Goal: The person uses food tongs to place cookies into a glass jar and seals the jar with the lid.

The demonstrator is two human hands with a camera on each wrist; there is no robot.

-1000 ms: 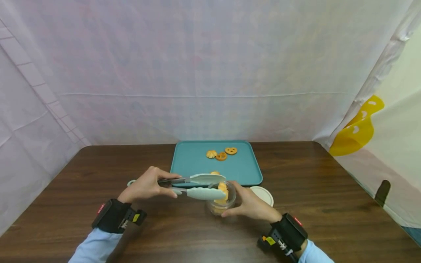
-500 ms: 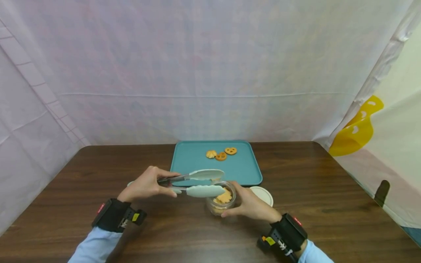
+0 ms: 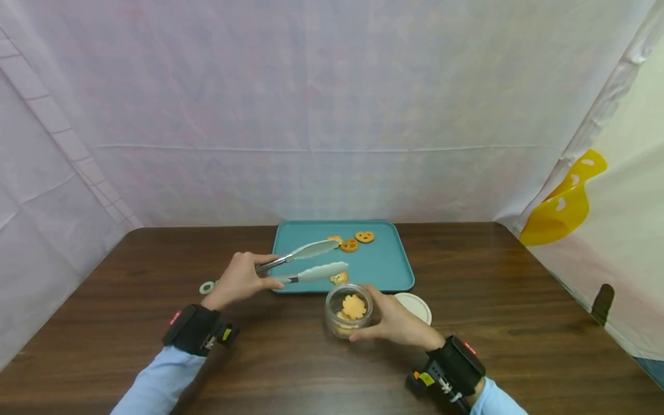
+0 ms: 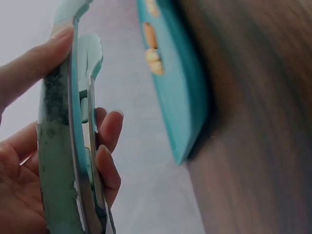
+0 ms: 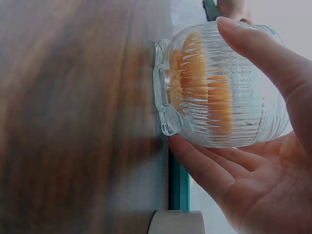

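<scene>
My left hand (image 3: 242, 279) holds a pair of tongs (image 3: 311, 250) with pale mint tips, spread apart with nothing between them, above the tray. In the left wrist view the thumb and fingers lie on either side of the tongs (image 4: 61, 146). My right hand (image 3: 396, 323) grips a clear ribbed glass jar (image 3: 332, 314) standing on the table; in the right wrist view thumb and fingers curve round the jar (image 5: 243, 97). Inside it lie cookies (image 3: 354, 306), a flower-shaped one on top. Behind the jar is the blue tray (image 3: 298, 230), with a cookie (image 3: 339, 278) near its front edge.
Two pretzel-shaped cookies (image 3: 365, 237) lie toward the tray's back, beside a cookie (image 3: 334, 239) partly covered by the tongs. A white round lid (image 3: 415, 308) rests on the wooden table (image 3: 493, 288) behind my right hand. A pale cloth (image 3: 311, 115) hangs behind.
My left hand has lifted the tongs up and away from the jar to over the tray, their tips spread wider. The flower-shaped cookie now lies in the jar. My right hand stays on the jar.
</scene>
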